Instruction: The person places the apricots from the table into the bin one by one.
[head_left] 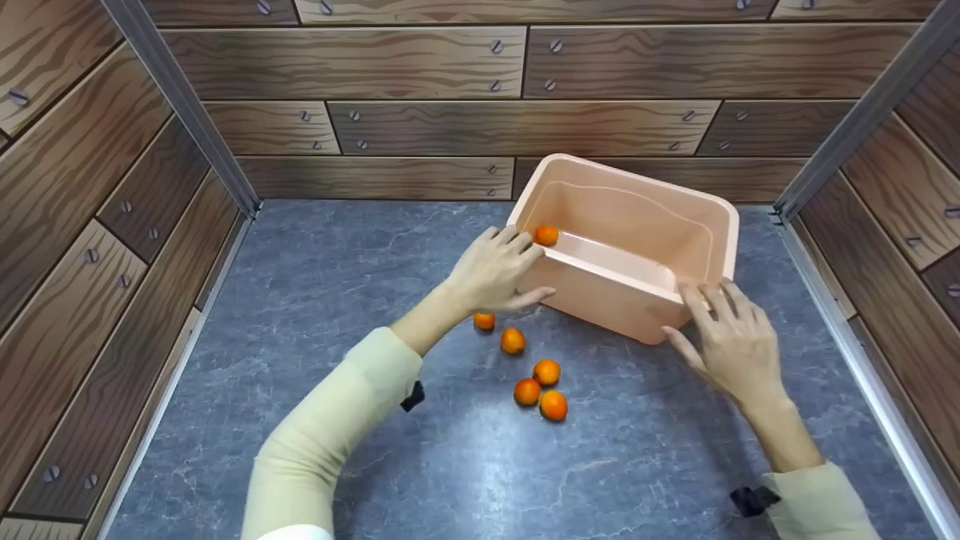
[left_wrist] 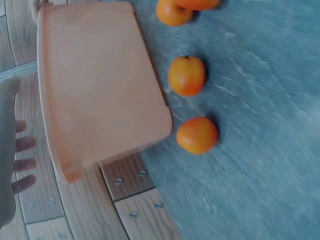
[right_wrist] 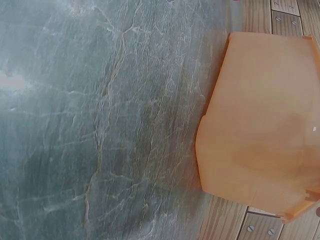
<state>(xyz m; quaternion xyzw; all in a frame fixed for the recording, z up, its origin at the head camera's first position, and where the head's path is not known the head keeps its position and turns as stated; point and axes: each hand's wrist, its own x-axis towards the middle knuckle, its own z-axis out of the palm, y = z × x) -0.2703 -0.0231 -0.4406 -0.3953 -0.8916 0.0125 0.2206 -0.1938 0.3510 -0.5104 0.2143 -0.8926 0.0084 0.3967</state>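
Note:
A peach-coloured plastic bin sits at an angle near the back wall, with one small round orange fruit inside at its left end. My left hand is at the bin's near left corner, fingers loosely extended and thumb out; the left wrist view shows its fingers apart from the bin wall. At the near right corner, my right hand has its fingertips over the rim, fingers fairly straight. Whether they touch it I cannot tell. The right wrist view mostly shows the bin's outer wall.
Several more orange fruits lie on the dark marbled surface in front of the bin, one partly behind the left wrist. Wood-patterned panels stand at the back and both sides, with metal edging along the sides.

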